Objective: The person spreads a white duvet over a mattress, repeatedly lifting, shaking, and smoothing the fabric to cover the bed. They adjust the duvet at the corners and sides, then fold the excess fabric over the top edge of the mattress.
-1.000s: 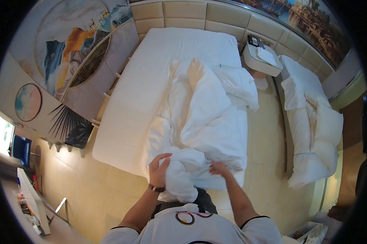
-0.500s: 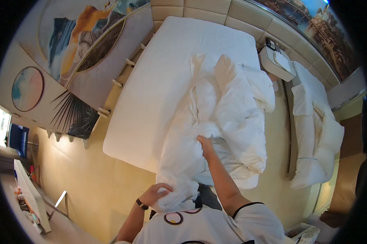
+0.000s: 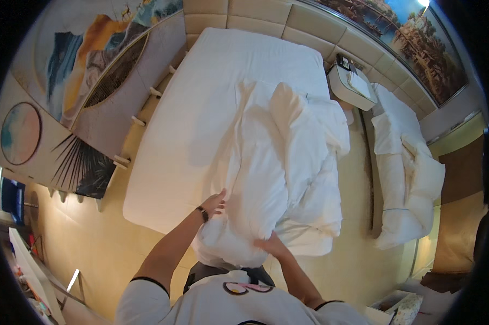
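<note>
A bunched white duvet (image 3: 255, 168) lies in long folds over the right part of the bed and hangs toward my body at the foot end. My left hand (image 3: 216, 203), a dark band on its wrist, rests against the duvet's left side with fingers stretched out and apart. Down at the near end, my right hand (image 3: 271, 245) closes on the duvet's edge; its fingertips are slightly blurred and partly sunk in the cloth. Under the duvet is the mattress (image 3: 168, 146) in a smooth white sheet.
A white nightstand (image 3: 353, 89) stands right of the bed's head. Beyond the floor gap, more white bedding (image 3: 404, 168) is piled on a low seat. Decorated panels (image 3: 93, 97) lean along the left. A white table (image 3: 33, 271) is at lower left, an open box (image 3: 393, 309) at lower right.
My right hand has come back toward my body, from mid-duvet to its near end. My left hand has moved forward and opened along the duvet's left side. The duvet's near part is now smoother and fuller.
</note>
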A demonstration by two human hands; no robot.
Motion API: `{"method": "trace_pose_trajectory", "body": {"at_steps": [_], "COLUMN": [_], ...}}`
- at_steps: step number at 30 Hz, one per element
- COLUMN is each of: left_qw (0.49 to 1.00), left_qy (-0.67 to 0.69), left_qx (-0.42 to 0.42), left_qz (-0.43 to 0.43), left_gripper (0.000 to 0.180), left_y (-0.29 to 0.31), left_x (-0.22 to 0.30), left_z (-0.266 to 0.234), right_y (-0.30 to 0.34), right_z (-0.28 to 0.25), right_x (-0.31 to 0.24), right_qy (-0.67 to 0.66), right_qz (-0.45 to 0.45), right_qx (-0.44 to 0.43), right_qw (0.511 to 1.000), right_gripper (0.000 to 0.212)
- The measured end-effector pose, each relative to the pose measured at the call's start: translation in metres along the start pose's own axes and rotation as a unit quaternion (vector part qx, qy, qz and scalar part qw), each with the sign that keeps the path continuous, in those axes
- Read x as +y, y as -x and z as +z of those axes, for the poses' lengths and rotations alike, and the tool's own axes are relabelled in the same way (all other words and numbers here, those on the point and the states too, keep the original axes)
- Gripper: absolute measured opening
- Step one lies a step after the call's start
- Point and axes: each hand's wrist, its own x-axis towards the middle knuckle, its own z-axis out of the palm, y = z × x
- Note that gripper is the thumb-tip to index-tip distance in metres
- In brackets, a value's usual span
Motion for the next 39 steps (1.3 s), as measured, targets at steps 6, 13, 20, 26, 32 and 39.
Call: {"method": "trace_pose_trajectory", "body": {"at_steps": [6, 13, 20, 26, 32, 39], "left_qw": [0.983, 0.878, 0.784, 0.947, 0.941, 0.987], "left_qy": [-0.142, -0.450, -0.425, -0.315, -0.258, -0.137], "left_qx": [0.039, 0.164, 0.424, 0.064, 0.050, -0.040], "left_qz": [-0.110, 0.002, 0.156, 0.006, 0.214, -0.080], "left_gripper": [0.099, 0.081, 0.085, 0.087, 0.029, 0.051], "left_y": [-0.104, -0.135, -0.207, -0.221, -0.224, -0.211], "left_x": [0.053, 0.076, 0.070, 0.139, 0.138, 0.171], "left_z": [0.065, 0.104, 0.081, 0.071, 0.039, -0.016], "right_y": [0.006, 0.009, -0.007, -0.011, -0.046, -0.078], "right_z": [-0.013, -0.023, 0.007, 0.071, 0.157, 0.224], "right_x": [0.033, 0.090, 0.085, 0.019, 0.006, -0.023], "right_qy": [-0.014, -0.188, -0.304, -0.200, -0.116, -0.056], "right_qz": [0.083, 0.096, 0.153, 0.157, 0.186, 0.186], "right_qx": [-0.039, 0.048, 0.203, 0.213, 0.253, 0.218], "right_qw": [0.996, 0.976, 0.918, 0.944, 0.942, 0.956], "right_gripper": [0.061, 0.071, 0.068, 0.063, 0.053, 0.057]}}
